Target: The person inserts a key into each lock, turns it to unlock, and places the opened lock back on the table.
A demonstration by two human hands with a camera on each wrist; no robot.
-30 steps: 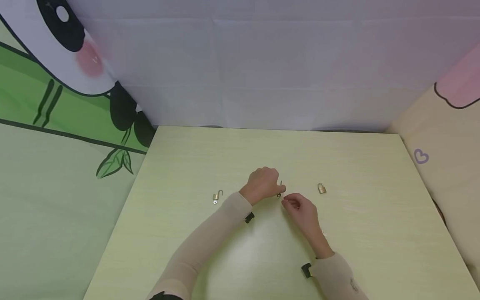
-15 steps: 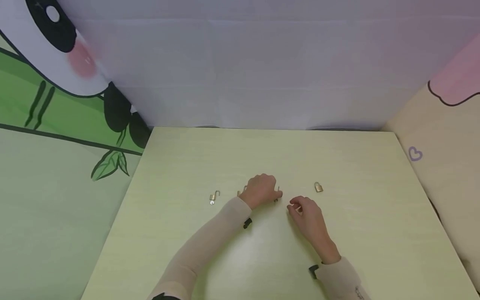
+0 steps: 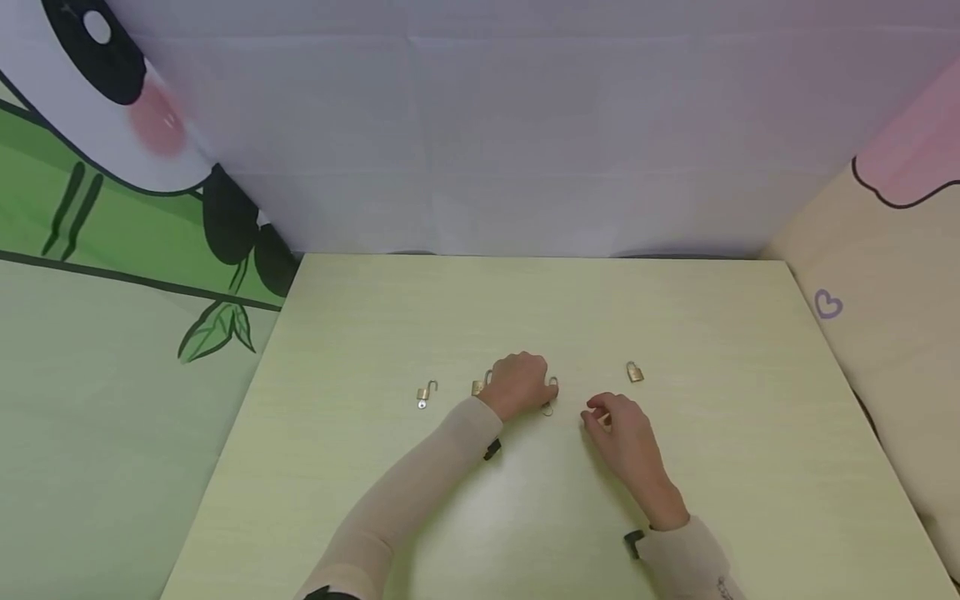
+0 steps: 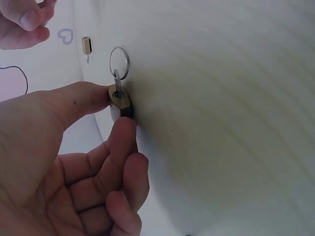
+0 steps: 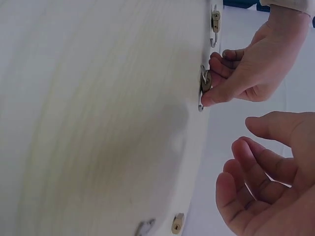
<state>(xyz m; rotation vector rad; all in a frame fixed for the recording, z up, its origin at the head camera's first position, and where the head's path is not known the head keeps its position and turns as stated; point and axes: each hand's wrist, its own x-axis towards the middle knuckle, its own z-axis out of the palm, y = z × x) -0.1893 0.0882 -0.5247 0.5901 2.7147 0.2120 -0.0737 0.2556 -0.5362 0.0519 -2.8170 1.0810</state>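
Observation:
Between thumb and curled fingers, my left hand (image 3: 519, 385) pinches a small brass padlock (image 4: 120, 101). A key sits in its keyhole, with a thin key ring (image 4: 119, 63) hanging from it. In the right wrist view this padlock is close to or on the tabletop. My right hand (image 3: 624, 433) hovers to the right, fingers loosely bent and thumb apart, with nothing between them. Left of my left hand lies another padlock (image 3: 477, 387), partly hidden by the hand. Farther left lies an unlocked padlock (image 3: 423, 393) with a key in it.
A padlock with its shackle closed (image 3: 634, 372) lies beyond my right hand. A blurred metal piece (image 5: 146, 227) lies near it in the right wrist view. The pale wooden table (image 3: 375, 317) meets printed cloth walls at the back and sides.
My right hand has drawn away to the right and its fingers have loosened. My left hand has shifted slightly toward me with the padlock, uncovering another padlock. The head view has turned a little.

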